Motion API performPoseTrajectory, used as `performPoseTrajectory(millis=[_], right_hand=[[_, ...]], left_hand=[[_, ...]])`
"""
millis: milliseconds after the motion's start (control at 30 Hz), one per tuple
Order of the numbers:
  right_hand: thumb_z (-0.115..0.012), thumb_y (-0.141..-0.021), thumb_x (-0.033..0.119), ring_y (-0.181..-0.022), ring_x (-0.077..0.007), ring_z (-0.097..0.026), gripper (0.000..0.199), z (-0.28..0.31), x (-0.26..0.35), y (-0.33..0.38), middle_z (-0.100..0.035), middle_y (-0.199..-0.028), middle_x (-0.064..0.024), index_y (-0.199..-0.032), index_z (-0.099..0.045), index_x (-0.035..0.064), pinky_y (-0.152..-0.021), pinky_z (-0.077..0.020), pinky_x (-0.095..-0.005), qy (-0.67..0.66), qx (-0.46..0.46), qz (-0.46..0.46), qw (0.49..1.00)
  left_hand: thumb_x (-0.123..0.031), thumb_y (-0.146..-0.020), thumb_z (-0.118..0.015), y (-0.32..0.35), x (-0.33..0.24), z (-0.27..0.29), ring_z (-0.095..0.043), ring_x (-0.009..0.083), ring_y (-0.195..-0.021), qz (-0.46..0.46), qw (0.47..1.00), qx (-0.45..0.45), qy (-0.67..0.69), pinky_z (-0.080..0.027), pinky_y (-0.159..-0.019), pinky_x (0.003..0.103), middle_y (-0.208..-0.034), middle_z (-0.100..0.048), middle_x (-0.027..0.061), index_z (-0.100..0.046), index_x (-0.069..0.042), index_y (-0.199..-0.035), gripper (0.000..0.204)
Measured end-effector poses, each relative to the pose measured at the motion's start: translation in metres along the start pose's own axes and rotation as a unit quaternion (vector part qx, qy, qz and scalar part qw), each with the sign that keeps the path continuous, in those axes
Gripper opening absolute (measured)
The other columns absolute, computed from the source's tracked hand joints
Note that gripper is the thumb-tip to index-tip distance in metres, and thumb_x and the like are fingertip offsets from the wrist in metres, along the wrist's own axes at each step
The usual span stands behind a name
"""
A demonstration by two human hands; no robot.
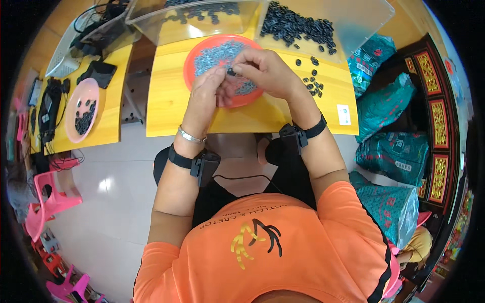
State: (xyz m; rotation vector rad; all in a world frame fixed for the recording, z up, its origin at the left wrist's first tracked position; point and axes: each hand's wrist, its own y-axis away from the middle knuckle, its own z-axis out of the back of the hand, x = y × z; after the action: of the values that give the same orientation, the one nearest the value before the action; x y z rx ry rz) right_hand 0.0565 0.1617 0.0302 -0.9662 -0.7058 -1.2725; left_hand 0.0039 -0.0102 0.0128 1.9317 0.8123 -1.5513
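Over a round red plate full of small grey metal pieces, my two hands meet. Between the fingertips is a small black oval part. My right hand pinches it from the right with thumb and forefinger. My left hand touches it from the left, thumb and fingers bent round towards it; whether its fingers hold another small piece I cannot make out. Several loose black oval parts lie on the yellow table to the right of my right hand.
Behind the plate stand two clear plastic bins with heaps of black parts. A pink bowl of black parts sits on the left table. Green sacks line the right side; pink chairs stand at left.
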Motion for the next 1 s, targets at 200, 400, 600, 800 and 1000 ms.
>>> performPoseTrajectory(millis=[200,400,600,800,1000], right_hand=[[-0.058,-0.085,0.007,-0.072,-0.0074,-0.053,0.009,-0.011,0.011,-0.019,-0.059,-0.076,-0.0008,-0.089,-0.062,-0.0001,-0.064,-0.0436,-0.0227,0.083,-0.013,0.138,0.987],[-0.059,-0.085,0.005,-0.073,-0.0057,-0.054,0.010,-0.024,0.004,-0.018,-0.060,-0.079,0.0002,-0.092,-0.064,0.0002,-0.064,-0.0441,-0.0207,-0.067,-0.038,0.078,0.994],[-0.061,-0.084,0.008,-0.072,-0.0041,-0.053,0.011,-0.030,-0.003,-0.013,-0.060,-0.079,0.0009,-0.093,-0.063,0.0010,-0.063,-0.0443,-0.0185,-0.163,-0.029,-0.053,0.985],[-0.060,-0.083,0.008,-0.069,-0.0050,-0.054,0.010,-0.025,-0.004,-0.013,-0.060,-0.077,0.0004,-0.090,-0.062,0.0003,-0.061,-0.0446,-0.0195,-0.100,-0.019,-0.045,0.994],[-0.063,-0.079,0.008,-0.066,-0.0083,-0.055,0.009,-0.008,0.002,-0.011,-0.060,-0.075,-0.0021,-0.084,-0.063,0.0006,-0.061,-0.0454,-0.0235,0.004,0.020,-0.016,1.000]], left_hand=[[-0.018,-0.091,-0.044,-0.005,-0.003,0.014,-0.052,0.0130,-0.052,0.088,0.944,0.068,0.312,-0.040,-0.047,0.021,-0.065,-0.056,0.0050,-0.058,-0.001,-0.086,0.023],[-0.012,-0.087,-0.051,-0.009,0.005,0.020,-0.051,0.0119,-0.050,-0.015,0.968,-0.004,0.249,-0.040,-0.047,0.020,-0.063,-0.055,0.0044,-0.054,-0.003,-0.079,0.012],[-0.008,-0.084,-0.055,-0.004,0.001,0.010,-0.049,0.0086,-0.049,-0.036,0.984,-0.090,0.152,-0.038,-0.046,0.019,-0.062,-0.054,0.0011,-0.053,-0.007,-0.077,0.007],[-0.014,-0.086,-0.053,-0.002,-0.004,0.007,-0.048,0.0084,-0.052,0.000,0.997,-0.076,0.023,-0.037,-0.049,0.019,-0.062,-0.053,0.0004,-0.052,-0.007,-0.079,0.009],[-0.011,-0.088,-0.048,-0.004,-0.003,0.012,-0.047,0.0071,-0.052,-0.072,0.991,-0.106,0.045,-0.037,-0.048,0.018,-0.063,-0.052,0.0002,-0.051,-0.006,-0.079,0.011]])
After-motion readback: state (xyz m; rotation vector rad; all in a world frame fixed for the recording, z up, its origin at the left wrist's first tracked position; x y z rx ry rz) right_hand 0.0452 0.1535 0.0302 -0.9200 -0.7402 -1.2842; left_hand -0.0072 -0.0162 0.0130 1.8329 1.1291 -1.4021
